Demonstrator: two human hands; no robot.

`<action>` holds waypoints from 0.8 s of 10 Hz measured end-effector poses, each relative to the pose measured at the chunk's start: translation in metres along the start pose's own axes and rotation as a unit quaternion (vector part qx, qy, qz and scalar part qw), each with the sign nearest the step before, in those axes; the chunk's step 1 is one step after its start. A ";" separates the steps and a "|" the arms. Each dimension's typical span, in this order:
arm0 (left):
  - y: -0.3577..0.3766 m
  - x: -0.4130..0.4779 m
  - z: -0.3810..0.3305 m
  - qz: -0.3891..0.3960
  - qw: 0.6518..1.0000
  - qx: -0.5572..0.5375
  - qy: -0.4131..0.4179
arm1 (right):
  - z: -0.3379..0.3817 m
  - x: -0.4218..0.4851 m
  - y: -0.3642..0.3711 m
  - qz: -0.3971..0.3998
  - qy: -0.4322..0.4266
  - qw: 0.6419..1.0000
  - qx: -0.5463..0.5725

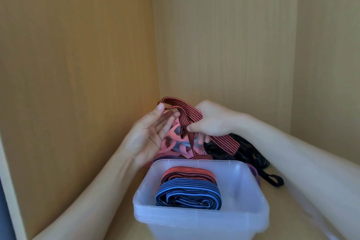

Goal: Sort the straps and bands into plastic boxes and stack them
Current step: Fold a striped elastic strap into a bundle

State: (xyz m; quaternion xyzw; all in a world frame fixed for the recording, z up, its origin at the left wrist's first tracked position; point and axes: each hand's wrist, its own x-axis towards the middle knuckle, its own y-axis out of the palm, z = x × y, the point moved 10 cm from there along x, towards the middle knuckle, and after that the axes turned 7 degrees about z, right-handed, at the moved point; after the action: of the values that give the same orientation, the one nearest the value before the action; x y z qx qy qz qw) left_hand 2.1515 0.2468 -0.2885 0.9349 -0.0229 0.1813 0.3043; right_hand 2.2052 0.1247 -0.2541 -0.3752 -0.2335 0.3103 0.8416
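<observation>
A red strap with black stripes (183,110) hangs between my hands above a pile of bands. My right hand (211,121) grips it, fingers curled round it. My left hand (151,132) pinches its other end between thumb and fingertips, palm turned up. In front stands a nested stack of clear plastic boxes (253,197). The top box holds a folded red striped strap (188,174) at the back and a folded blue striped strap (188,194) in front of it.
Behind the boxes lies a pile of pink and light blue bands (171,145), with black straps (251,157) to the right and a purple band (254,172) by the box. Wooden cabinet walls close in at left, back and right.
</observation>
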 end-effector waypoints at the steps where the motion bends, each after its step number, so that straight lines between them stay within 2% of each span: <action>1: -0.010 0.005 0.003 -0.004 1.000 0.007 -0.021 | 0.001 -0.004 -0.013 -0.020 -0.002 0.999 0.047; 2: -0.026 0.008 0.007 -0.044 0.989 0.135 -0.041 | 0.004 -0.007 -0.023 -0.039 -0.016 0.992 0.116; 3: -0.029 0.013 0.017 -0.035 0.965 0.252 -0.062 | 0.010 -0.012 -0.038 -0.073 -0.039 0.981 0.177; 4: -0.025 0.016 0.036 0.003 0.939 0.322 -0.122 | 0.017 -0.017 -0.052 -0.111 -0.063 0.971 0.204; 6: -0.009 0.006 0.050 0.123 0.924 0.330 -0.151 | 0.012 -0.024 -0.076 -0.188 -0.072 0.948 0.248; 8: -0.016 0.009 0.050 0.130 0.898 0.391 -0.154 | -0.002 -0.035 -0.101 -0.261 -0.077 0.914 0.301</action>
State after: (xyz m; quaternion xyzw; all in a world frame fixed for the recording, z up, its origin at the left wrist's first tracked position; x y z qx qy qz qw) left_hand 2.1782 0.2313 -0.3320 0.9835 -0.1181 0.0671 -0.1191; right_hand 2.2170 0.0466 -0.1823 -0.0045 -0.2830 0.1634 0.9451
